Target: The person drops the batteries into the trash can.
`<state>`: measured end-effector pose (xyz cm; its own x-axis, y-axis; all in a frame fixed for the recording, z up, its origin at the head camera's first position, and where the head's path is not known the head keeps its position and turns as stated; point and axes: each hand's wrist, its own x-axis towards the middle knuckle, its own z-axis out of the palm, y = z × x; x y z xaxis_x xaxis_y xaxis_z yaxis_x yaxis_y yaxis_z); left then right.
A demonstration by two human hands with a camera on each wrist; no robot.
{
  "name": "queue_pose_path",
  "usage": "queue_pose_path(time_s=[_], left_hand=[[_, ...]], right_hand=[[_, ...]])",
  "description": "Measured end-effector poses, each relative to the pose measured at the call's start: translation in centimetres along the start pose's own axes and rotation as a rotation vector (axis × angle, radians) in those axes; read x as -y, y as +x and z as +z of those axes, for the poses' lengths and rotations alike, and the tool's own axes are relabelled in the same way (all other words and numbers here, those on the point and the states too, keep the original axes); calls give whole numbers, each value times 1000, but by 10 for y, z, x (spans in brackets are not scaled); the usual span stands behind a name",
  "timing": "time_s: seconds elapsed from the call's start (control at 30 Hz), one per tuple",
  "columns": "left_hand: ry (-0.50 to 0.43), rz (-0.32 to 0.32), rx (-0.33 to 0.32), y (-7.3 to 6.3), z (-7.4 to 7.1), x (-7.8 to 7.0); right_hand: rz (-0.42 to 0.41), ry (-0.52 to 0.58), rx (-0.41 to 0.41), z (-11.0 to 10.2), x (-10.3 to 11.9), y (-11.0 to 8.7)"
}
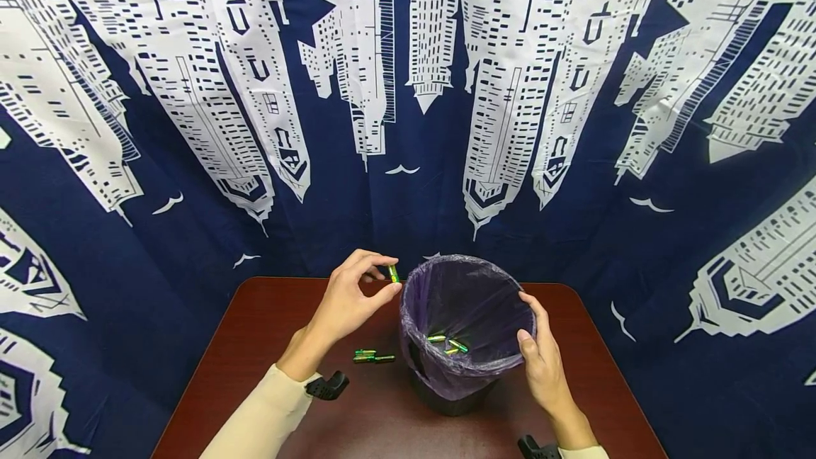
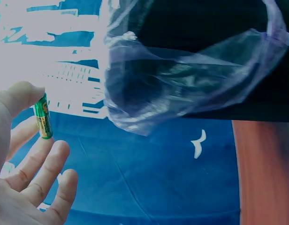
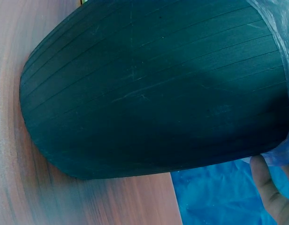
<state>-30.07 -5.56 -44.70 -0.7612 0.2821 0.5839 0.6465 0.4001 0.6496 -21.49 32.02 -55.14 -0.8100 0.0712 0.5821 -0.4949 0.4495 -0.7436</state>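
Between thumb and fingertip, my left hand (image 1: 347, 296) pinches a green and gold battery (image 1: 393, 274), held just left of the bin's rim. The left wrist view shows the same battery (image 2: 43, 117) nearly upright, the other fingers spread loosely. A dark trash bin (image 1: 449, 402) stands on the table, lined with a thin purple bag (image 1: 440, 370) folded over its rim. My right hand (image 1: 545, 360) grips the rim's right side. Several batteries (image 1: 457, 346) lie at the bottom inside the bag. More batteries (image 1: 365, 356) lie together on the table, left of the bin.
The reddish-brown wooden table (image 1: 306, 416) has rounded far corners. Behind it hangs a dark blue curtain (image 1: 382, 211) with white city buildings printed on it. The bin's ribbed dark wall (image 3: 149, 93) fills most of the right wrist view.
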Motion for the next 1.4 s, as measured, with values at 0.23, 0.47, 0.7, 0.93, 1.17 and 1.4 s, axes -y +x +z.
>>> queue_pose_path(time_s=[0.23,0.47,0.7,0.93,1.17,1.4], left_hand=[[-18,66,27,21,2,-18],[-19,98,63,42,5,-34],[-4,141,103,59,10,-47],[-7,171,152,69,17,-52],[2,191,163,77,22,-57],[51,178,182,88,27,-60]], right_hand=[[-6,11,-21,0,1,0],[-19,10,-21,-1,3,-3],[-11,10,-25,-2,-2,-3],[17,11,-30,1,1,1],[12,12,-31,1,3,-1],[4,-3,-19,2,0,-1]])
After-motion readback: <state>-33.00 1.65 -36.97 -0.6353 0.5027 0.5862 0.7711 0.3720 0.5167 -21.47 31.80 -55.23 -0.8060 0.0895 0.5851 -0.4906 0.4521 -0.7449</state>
